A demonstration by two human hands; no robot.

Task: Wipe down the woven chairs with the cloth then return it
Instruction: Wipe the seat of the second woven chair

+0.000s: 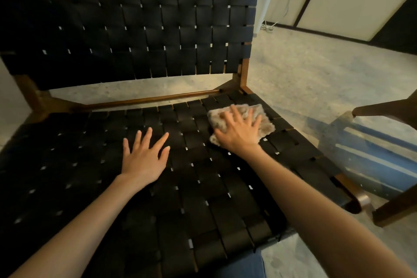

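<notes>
Head view. The wiping step is in hand, on the seat of a black woven chair [158, 187] with a brown wooden frame. The right hand [239, 131] lies flat on a pale, mottled cloth [264, 119], its fingers straight and spread apart, pressing the cloth onto the straps at the far right corner of the seat, just short of the backrest post. The cloth is crumpled flat under the palm, and its edges show beyond the fingertips and beside the heel of the hand. The left hand [144, 160] rests palm down on bare straps near the middle of the seat, fingers straight and apart, holding nothing; it appears to brace the body or steady the chair. The woven backrest [135, 25] stands upright behind the seat. To the right, on the floor [304, 70], part of a second piece of wooden furniture [388, 108] shows beside a blue striped mat [370, 160]; whether it is another woven chair cannot be told. Judged from the cloth's corner position, the next move calls for drawing it back across the straps under steady flat pressure, then treating the backrest and any other chair; returning the cloth is not yet due.
</notes>
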